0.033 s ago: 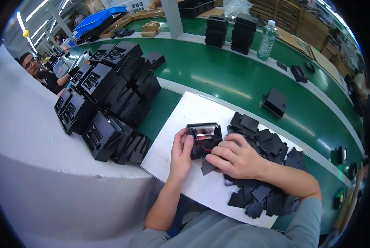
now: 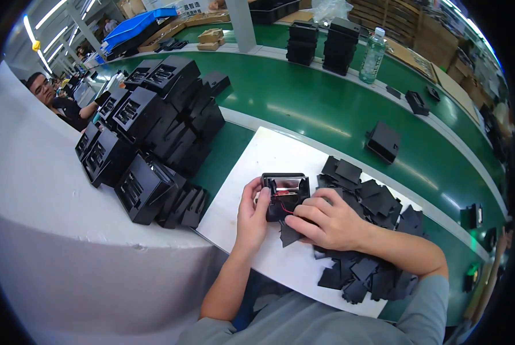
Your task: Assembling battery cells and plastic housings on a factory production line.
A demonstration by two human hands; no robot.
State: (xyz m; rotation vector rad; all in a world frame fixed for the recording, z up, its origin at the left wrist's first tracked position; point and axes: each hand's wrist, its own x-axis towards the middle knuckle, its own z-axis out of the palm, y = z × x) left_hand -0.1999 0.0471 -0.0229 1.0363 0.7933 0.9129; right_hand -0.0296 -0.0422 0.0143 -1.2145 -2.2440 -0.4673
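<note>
A black box (image 2: 291, 199) is held just over a white board (image 2: 269, 150), in front of the person's body. A shiny strip (image 2: 288, 184) lies inside its upper part, and a thin red wire (image 2: 285, 208) loops across the middle. The left hand (image 2: 252, 215) clasps the box's left side, thumb over the front edge and fingers behind. The right hand (image 2: 329, 223) is at the box's lower right, fingers curled and close together; I cannot tell whether its fingertips pinch the wire or only press on the box. Below the box, partly under the right hand, is a flat black piece (image 2: 289, 234).

To the right, a heap of thin black plates (image 2: 377, 201) covers much of the board, and the right forearm crosses above it. Beyond the board runs a green table (image 2: 303, 109), with a closed black case (image 2: 383, 142) lying on it. To the left, many black cases are piled in a slanting stack (image 2: 168, 112) beside a white ledge (image 2: 108, 230). Farther off stand two columns of black cases (image 2: 340, 47) and a clear bottle (image 2: 372, 56). At the far left, another person (image 2: 68, 110) is partly visible behind the ledge.
</note>
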